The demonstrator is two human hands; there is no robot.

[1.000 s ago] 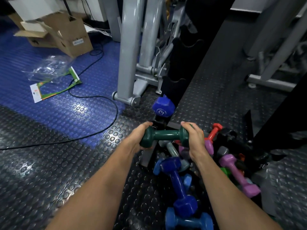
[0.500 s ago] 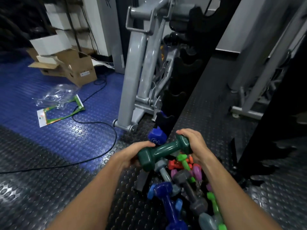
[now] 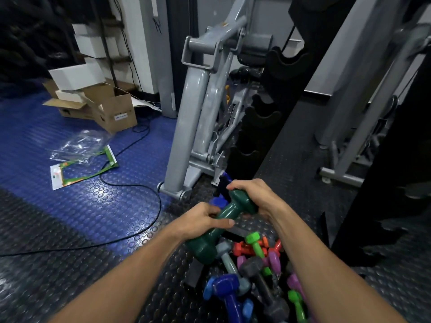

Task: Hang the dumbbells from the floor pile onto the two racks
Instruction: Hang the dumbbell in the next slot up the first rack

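Head view: green dumbbell [image 3: 221,226] is now sitting tilted, far end raised toward the black rack [image 3: 261,117], near end dropping over the floor pile [image 3: 254,264]. A second ago it was being held level and lower, right on the pile. Left hand [image 3: 200,221] is wrapping the handle, fingers curled around it; right hand [image 3: 251,194] is cupping over the far head, fingers curled on it. Both are gripping, neither open. The rack's empty cradles are standing just beyond the right hand, a blue dumbbell [image 3: 219,201] is peeking out under it. Judgement: lift done, aiming toward a cradle; hanging not yet started. Rest of the pile is still waiting below the forearms.
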